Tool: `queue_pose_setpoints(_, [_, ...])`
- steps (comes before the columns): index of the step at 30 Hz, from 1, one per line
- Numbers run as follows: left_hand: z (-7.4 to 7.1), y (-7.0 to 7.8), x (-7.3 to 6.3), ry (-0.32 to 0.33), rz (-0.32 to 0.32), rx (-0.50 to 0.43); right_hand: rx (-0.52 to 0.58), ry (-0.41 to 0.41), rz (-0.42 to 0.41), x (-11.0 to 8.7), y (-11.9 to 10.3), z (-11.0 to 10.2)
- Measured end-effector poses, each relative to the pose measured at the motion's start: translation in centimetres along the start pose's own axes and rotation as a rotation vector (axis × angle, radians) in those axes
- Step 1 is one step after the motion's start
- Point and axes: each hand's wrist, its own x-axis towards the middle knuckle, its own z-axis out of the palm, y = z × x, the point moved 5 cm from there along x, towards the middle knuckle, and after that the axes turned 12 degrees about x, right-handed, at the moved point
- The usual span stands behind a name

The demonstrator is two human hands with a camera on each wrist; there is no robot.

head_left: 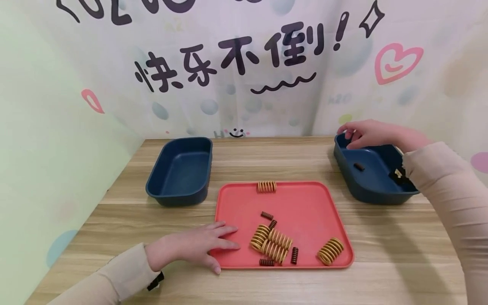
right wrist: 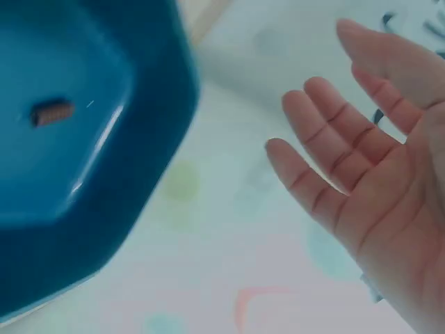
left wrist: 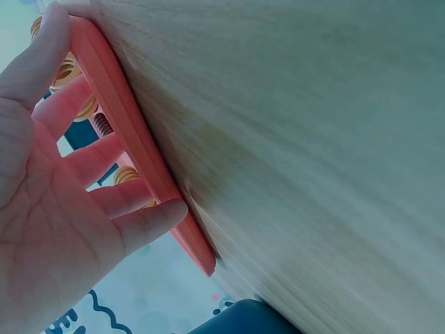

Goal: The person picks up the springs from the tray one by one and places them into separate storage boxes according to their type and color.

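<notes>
My left hand [head_left: 196,245] lies with fingers spread over the left edge of a red tray [head_left: 301,203]. In the left wrist view, its fingers reach across the tray's rim [left wrist: 122,125]. Several gold coil springs sit on the tray, three bunched together [head_left: 274,250], one at the back edge [head_left: 267,187] and one at the right [head_left: 330,251]. Small dark brown springs [head_left: 295,255] lie around the bunch. Over the back of the right blue bin [head_left: 366,197], my right hand [head_left: 370,133] hovers with loose fingers and nothing in them. One dark spring [right wrist: 52,113] lies inside that bin.
A second blue bin [head_left: 179,199] stands at the back left of the wooden table [head_left: 126,220], with its bare bottom showing. Behind the table hangs a white printed cloth [head_left: 236,101]. A pale green wall [head_left: 45,127] borders the left side.
</notes>
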Motion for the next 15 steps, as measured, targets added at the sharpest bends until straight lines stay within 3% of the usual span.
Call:
queue_pose_setpoints(5, [0.0, 0.0, -0.1, -0.002, -0.008, -0.006, -0.093, 0.001, -0.140, 0.4, -3.8, 1.6])
queue_pose_setpoints(15, [-0.1, -0.1, -0.1, -0.005, -0.005, -0.010, -0.084, -0.102, -0.333, 1.4, -8.8, 7.2])
